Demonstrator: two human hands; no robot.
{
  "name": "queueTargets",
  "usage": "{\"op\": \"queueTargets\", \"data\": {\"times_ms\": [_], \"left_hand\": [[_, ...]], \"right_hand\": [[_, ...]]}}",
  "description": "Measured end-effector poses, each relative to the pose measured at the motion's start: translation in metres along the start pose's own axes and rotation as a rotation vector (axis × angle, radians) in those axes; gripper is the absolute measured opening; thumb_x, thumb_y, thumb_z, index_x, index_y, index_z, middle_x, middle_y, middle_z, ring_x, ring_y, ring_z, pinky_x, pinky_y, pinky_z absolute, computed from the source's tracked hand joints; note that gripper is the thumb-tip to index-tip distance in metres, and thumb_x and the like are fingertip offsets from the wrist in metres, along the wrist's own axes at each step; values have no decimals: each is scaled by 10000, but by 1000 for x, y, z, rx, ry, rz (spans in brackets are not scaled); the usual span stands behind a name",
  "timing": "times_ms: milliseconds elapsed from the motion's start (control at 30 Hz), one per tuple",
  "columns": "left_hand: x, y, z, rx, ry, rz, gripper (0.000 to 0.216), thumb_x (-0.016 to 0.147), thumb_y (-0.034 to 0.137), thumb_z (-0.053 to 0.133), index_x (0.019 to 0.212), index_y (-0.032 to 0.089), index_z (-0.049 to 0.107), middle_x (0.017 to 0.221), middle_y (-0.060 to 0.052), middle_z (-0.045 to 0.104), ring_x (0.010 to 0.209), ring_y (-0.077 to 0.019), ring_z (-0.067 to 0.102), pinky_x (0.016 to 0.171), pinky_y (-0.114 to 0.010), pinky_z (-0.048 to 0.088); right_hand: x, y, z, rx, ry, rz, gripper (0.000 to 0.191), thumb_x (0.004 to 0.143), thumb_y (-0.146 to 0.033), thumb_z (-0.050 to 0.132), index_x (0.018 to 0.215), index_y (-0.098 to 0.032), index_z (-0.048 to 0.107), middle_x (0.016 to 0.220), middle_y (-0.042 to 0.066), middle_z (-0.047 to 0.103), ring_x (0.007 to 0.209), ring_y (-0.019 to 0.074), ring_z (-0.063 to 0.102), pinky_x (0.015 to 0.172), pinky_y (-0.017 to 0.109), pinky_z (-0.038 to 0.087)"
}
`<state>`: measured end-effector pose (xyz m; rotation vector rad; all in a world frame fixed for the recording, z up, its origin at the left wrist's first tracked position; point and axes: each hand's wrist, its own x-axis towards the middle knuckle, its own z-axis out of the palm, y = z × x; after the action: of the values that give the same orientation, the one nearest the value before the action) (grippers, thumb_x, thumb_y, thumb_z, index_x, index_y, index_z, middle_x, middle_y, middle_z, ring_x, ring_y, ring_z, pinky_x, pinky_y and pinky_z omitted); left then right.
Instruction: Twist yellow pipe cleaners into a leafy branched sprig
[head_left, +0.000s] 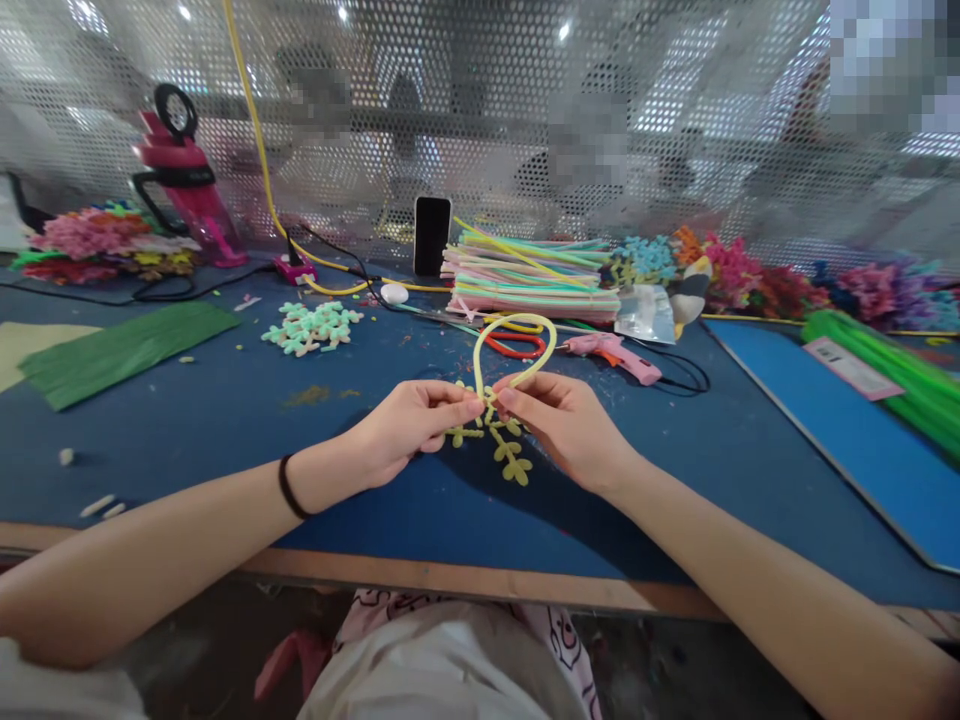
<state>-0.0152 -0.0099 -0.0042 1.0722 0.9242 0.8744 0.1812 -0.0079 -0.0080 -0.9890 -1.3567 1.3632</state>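
Between my two hands a pale yellow pipe cleaner is bent into an upright loop, its ends meeting at my fingertips. My left hand pinches one side of it, thumb against forefinger. From the other side my right hand pinches it close by, the fingertips nearly touching. Just below lie yellow-green leafy pipe-cleaner pieces, partly hidden by my hands; whether they are joined to the loop I cannot tell. Behind the loop rest scissors with red handles.
A pink glue gun with a cable lies right of the loop. Behind stand a bundle of pastel pipe cleaners and a phone. Mint shapes, green sheet and pink bottle are left; a blue board is right.
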Motion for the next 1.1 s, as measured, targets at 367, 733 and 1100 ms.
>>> {"op": "queueTargets", "data": {"times_ms": [367,733,1100], "left_hand": [[0,-1,0,6,-15,-1,321,586,391,884,725,158,711,602,53,461,446,-11,257,393,-202,123],[0,-3,-1,44,-20,-5,363,605,414,873,750,138,687,610,56,444,460,-12,250,405,-201,120],[-5,4,2,114,-86,-17,356,673,415,828,825,132,674,626,66,432,485,-15,245,435,-195,128]], "right_hand": [[-1,-1,2,36,-25,34,210,709,-381,827,854,-235,782,801,10,724,714,135,605,715,282,471],[-2,-2,3,-58,-25,-21,192,737,-390,800,853,-238,781,865,11,753,772,149,642,757,283,490],[-4,-7,3,-139,-51,-31,233,704,-373,821,839,-193,759,843,30,745,775,163,652,773,296,500]]}}
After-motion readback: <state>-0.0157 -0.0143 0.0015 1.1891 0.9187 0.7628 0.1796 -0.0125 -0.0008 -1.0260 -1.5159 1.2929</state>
